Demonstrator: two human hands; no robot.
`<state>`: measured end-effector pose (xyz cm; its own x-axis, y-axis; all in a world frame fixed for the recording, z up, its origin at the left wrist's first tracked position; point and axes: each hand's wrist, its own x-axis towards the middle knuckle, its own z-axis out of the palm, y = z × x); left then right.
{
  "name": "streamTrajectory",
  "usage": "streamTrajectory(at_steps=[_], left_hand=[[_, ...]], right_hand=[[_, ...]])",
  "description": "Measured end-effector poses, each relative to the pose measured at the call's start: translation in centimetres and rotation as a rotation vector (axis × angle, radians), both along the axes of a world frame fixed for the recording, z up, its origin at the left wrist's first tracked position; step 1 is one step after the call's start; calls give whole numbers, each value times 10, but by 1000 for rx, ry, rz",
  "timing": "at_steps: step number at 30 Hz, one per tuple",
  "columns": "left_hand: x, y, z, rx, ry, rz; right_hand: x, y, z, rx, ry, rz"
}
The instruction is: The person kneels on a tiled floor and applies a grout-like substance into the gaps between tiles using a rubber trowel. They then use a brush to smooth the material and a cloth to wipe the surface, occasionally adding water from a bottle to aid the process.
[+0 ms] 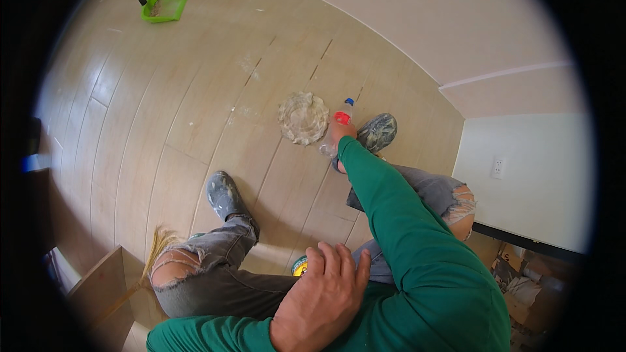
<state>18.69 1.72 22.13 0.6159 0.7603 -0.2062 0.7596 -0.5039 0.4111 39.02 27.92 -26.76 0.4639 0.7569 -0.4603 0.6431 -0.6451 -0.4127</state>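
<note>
My right arm, in a green sleeve, reaches down to the floor by my right shoe. There my right hand is closed around a clear plastic bottle with a blue cap and a red label. Just left of the bottle lies a round, flat, off-white thing with a rough, crumpled rim; its kind is unclear. My left hand rests across my lap near my right upper arm, fingers stretched out, holding nothing. Partly hidden behind it is a yellow and green round container.
A green dustpan with debris and a dark handle stands at the far left. Straw broom bristles show beside my left knee, near a wooden board. A wall with an outlet bounds the right; boxes sit at lower right.
</note>
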Motion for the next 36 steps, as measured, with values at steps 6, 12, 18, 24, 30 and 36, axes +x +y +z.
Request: streamTrajectory(at_steps=[6, 12, 18, 24, 30, 36], left_hand=[[0, -1, -2, 12, -10, 4], [1, -2, -5, 32, -15, 16], [3, -5, -8, 51, -18, 22], [5, -13, -18, 73, -7, 62], [8, -22, -21, 110, 24, 95], [5, -26, -21, 146, 19, 115]], right_hand=[[-7, -18, 16, -178, 23, 282], [-10, -18, 29, -198, -27, 344], [-12, -19, 39, -140, -50, 429], [-30, -32, 52, -33, -37, 521], [-58, -57, 57, -78, 31, 776], [-84, -96, 51, -166, 44, 972]])
